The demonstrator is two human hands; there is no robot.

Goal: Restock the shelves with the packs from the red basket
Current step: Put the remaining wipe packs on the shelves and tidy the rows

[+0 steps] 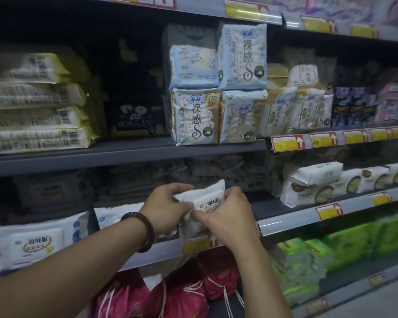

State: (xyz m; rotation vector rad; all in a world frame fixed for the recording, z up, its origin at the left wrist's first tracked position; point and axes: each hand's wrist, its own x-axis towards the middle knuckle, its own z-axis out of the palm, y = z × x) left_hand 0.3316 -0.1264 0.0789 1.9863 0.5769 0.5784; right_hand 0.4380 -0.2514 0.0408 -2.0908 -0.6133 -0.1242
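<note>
— What are the hands doing?
— Both grip one white pack (pixel 206 201). The left hand (pixel 163 208) pinches its left edge, and the right hand (pixel 228 218) curls over its right side.
— Where is the pack?
— Between the hands, at the front lip of the grey shelf (pixel 290 221), just above a yellow price label (pixel 196 244). A matching pack (pixel 35 244) lies left of the left hand. Red drawstring bags (pixel 186 294) sit below both hands.
</note>
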